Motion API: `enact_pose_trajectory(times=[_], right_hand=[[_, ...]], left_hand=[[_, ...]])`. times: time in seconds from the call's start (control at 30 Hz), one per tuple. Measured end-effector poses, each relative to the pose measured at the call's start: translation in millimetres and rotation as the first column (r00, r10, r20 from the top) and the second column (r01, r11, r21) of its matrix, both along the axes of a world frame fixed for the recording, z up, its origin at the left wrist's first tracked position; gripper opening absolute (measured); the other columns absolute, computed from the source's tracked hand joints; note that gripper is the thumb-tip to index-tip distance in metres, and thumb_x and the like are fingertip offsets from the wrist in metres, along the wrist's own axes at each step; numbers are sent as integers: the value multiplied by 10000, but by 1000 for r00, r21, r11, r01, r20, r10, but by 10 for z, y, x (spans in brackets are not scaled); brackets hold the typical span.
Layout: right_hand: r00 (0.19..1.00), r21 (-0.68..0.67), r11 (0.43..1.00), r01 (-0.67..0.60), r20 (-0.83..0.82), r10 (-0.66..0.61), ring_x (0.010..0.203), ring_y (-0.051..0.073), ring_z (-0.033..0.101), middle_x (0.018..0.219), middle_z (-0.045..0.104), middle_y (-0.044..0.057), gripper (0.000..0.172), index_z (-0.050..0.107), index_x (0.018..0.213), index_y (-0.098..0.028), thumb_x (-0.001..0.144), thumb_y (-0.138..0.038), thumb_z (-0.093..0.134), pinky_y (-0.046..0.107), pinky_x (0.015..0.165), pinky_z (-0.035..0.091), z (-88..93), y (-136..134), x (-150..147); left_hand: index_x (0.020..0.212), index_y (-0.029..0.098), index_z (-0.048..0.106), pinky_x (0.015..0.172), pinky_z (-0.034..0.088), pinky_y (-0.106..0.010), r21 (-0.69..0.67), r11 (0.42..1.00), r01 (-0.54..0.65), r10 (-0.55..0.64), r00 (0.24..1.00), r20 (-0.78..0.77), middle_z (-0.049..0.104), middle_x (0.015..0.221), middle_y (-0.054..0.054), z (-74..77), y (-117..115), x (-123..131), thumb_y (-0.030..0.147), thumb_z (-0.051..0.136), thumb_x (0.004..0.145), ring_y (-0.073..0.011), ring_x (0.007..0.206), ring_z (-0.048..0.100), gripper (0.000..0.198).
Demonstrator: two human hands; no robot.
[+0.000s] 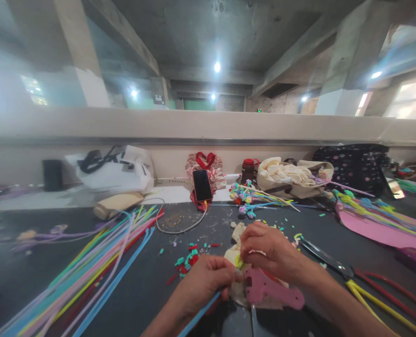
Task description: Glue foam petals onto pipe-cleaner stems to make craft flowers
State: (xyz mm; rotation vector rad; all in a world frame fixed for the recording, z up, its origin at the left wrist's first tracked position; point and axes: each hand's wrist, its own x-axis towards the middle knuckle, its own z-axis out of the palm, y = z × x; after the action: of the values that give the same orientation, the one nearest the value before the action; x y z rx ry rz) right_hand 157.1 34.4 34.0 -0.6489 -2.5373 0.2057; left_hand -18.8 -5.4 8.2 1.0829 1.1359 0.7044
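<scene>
Blue stem (200, 314): gripped in left hand (211, 277) over desk (134, 299), slanting lower-left to view's edge, slim, top hidden | right hand (269, 248): fingers bent near yellow piece (238, 261), hold I can't tell | pink glue gun (273, 291) crowds right | I see room leftward, before stem bundle (98, 276)

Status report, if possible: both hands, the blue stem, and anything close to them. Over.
Left hand holding blue stem. Right hand curled at yellow piece. Pink glue gun close by; scissors farther right.
</scene>
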Motion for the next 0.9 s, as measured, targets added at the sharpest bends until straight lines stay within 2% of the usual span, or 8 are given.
enact_pose_trajectory(times=[0.3, 0.4, 0.5, 0.57, 0.63, 0.67, 0.77, 0.9], right_hand=[[1000, -65, 998, -8, -16, 7, 755, 131, 505, 802, 584, 24, 159, 669, 808, -212, 805, -229, 511, 270, 711, 375, 7, 15, 21], [988, -185, 982, -42, -157, 13, 787, 141, 516, 840, 578, 34, 191, 662, 914, -233, 806, -243, 505, 267, 700, 397, 27, 20, 41], [898, -323, 946, -9, -419, -135, 798, 148, 522, 890, 571, 38, 210, 653, 938, -235, 804, -250, 493, 254, 672, 408, 26, 31, 53], [782, -462, 886, 38, -538, -314, 675, 126, 521, 807, 581, 23, 200, 647, 922, -221, 788, -258, 504, 224, 564, 397, 0, 39, 35], [697, -621, 783, 25, -551, -459, 513, 87, 471, 663, 565, -9, 178, 635, 887, -198, 761, -258, 525, 191, 444, 338, -40, 40, -16], [683, -689, 725, 1, -529, -504, 454, 71, 436, 595, 545, -26, 164, 629, 862, -185, 743, -251, 537, 180, 407, 307, -62, 35, -50], [708, -806, 588, -68, -454, -541, 387, 51, 391, 485, 492, -56, 127, 619, 779, -153, 692, -224, 559, 164, 374, 280, -119, 0, -163], [762, -850, 508, -140, -421, -493, 373, 44, 403, 473, 484, -63, 106, 604, 706, -137, 639, -219, 595, 154, 358, 282, -165, -43, -255]], left_hand=[[511, 139, 555, 258, 155, -152, -17, 1000, -8, 8, 1000, 17, 445, 303, 67, 21, -9, -9, 231, 567, 623, -22, 196, 261, 146], [598, 135, 596, 255, 149, -160, -17, 999, -40, 41, 998, 57, 455, 315, 67, -6, 9, -21, 280, 577, 613, -29, 193, 263, 147], [560, 132, 574, 262, 134, -164, 13, 993, -116, 113, 985, 134, 453, 309, 61, -25, 24, -19, 332, 607, 581, -28, 193, 259, 204], [562, 130, 568, 278, 131, -158, 61, 982, -181, 168, 969, 183, 461, 317, 56, -23, 25, -11, 350, 616, 583, -24, 211, 269, 226], [583, 128, 574, 301, 155, -153, 102, 963, -249, 224, 952, 206, 470, 332, 54, -17, 19, 3, 353, 629, 586, -25, 244, 298, 231], [592, 129, 577, 315, 173, -152, 115, 951, -286, 258, 943, 212, 471, 339, 54, -16, 15, 11, 356, 636, 585, -28, 261, 314, 235], [611, 133, 581, 350, 221, -159, 148, 916, -372, 334, 914, 230, 483, 373, 52, -27, 0, 34, 376, 644, 582, -40, 303, 351, 253], [631, 134, 598, 377, 245, -172, 227, 893, -390, 351, 916, 195, 497, 416, 44, -43, -12, 41, 405, 628, 592, -52, 340, 372, 275]])
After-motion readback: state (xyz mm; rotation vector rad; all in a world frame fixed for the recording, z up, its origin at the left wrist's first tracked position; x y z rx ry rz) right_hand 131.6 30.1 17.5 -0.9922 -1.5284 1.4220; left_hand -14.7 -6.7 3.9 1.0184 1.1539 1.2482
